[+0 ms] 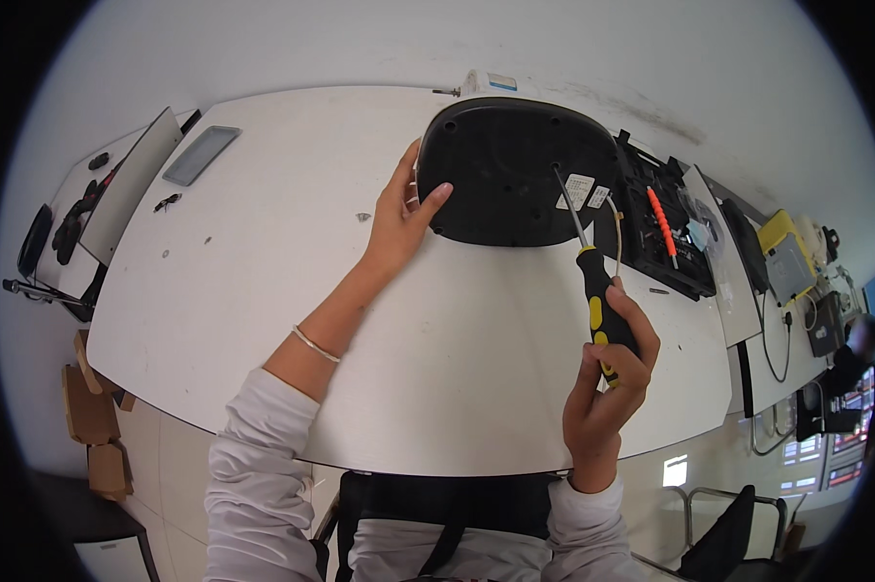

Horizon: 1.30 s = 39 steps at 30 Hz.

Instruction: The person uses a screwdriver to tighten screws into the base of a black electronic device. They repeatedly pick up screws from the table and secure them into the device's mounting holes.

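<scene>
A black, rounded plastic base of an appliance (500,165) is tilted up at the back of the white table, its face with screw holes and small white labels toward me. My left hand (403,213) grips its left edge, thumb on the black face and the other fingers round the side, partly hidden. My right hand (617,378) is closed round the black-and-yellow handle of a screwdriver (594,286). The screwdriver's shaft slants up and left, and its tip meets a hole in the right part of the base. A pale cord hangs by the base's right edge.
To the right of the base lies an open black tool case (641,228) with an orange-red tool (662,225) on it. A grey tray (203,155) sits at the table's far left. Small bits (168,202) lie nearby. A white object (491,83) stands behind the base.
</scene>
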Tool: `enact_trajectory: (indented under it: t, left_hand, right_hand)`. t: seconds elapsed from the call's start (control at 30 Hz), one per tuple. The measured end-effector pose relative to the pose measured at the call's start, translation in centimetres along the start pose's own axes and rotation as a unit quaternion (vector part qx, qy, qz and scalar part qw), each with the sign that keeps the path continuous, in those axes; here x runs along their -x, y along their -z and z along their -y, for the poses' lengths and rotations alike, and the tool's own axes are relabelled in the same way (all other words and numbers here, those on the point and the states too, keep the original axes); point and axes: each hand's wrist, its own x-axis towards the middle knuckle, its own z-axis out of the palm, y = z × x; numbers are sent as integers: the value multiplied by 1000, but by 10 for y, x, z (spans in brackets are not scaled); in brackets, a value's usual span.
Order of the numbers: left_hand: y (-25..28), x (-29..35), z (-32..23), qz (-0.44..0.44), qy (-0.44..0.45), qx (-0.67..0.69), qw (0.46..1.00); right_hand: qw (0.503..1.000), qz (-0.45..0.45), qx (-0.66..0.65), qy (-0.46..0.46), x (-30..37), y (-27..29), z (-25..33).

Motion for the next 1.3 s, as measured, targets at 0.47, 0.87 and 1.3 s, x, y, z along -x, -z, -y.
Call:
enact_trajectory:
  t: [0.47,0.87,1.3]
  left_hand:
    - [-2,-1,7,-8,-16,7,1000]
    - [-1,0,3,-4,-6,-10,1000]
    - [-2,1,-1,-8,3,-25,1000]
  right_hand:
    - [1000,-27,-11,-1,-7,5,-12]
    - [998,-18,60,-23,-12,17,0]
    - [1000,-16,-13,-1,-4,1,-7]
